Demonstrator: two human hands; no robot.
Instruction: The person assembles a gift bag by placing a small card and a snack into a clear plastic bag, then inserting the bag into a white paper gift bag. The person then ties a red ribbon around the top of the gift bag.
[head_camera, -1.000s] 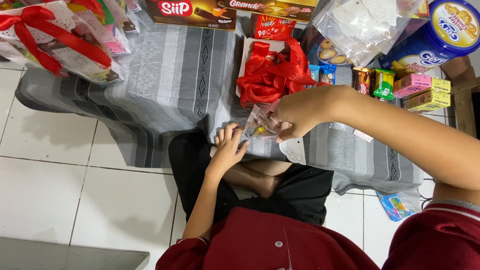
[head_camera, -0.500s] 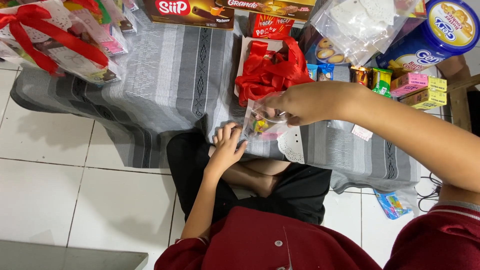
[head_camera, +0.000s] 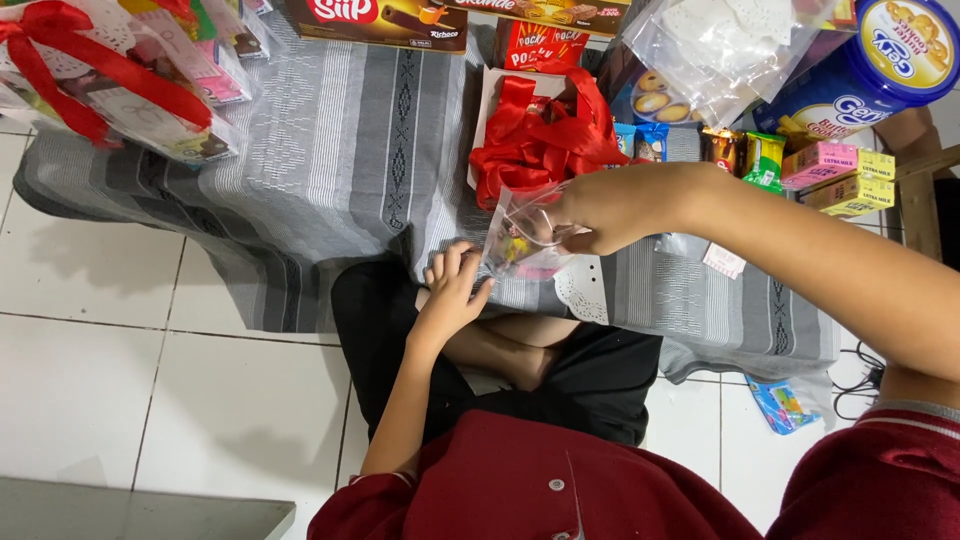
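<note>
While the person sits cross-legged on the white tiled floor (head_camera: 110, 400), both hands work at a small clear plastic bag (head_camera: 522, 238) held just above the lap, at the near edge of a grey striped cloth (head_camera: 340, 150) spread over the tiles. Right hand (head_camera: 618, 205) comes in from the right, fingers (head_camera: 566, 215) pinching the bag's upper edge. Left hand (head_camera: 452, 292) sits below and to the left of the bag, fingers loosely spread, tips touching its lower corner. Something small and coloured, yellow and pink, shows inside the bag; what it is cannot be told. Just beyond the bag lies a heap of red ribbon (head_camera: 545, 135) on a white card. A white paper doily (head_camera: 582, 292) lies on the cloth just right of the bag. Small snack packets (head_camera: 765, 155) stand in a row farther right, beside a blue round biscuit tin (head_camera: 870, 70). Far left, well apart, a wrapped gift parcel with a red bow (head_camera: 105, 80). A long brown wafer box (head_camera: 380, 22) lies along the far edge.
</note>
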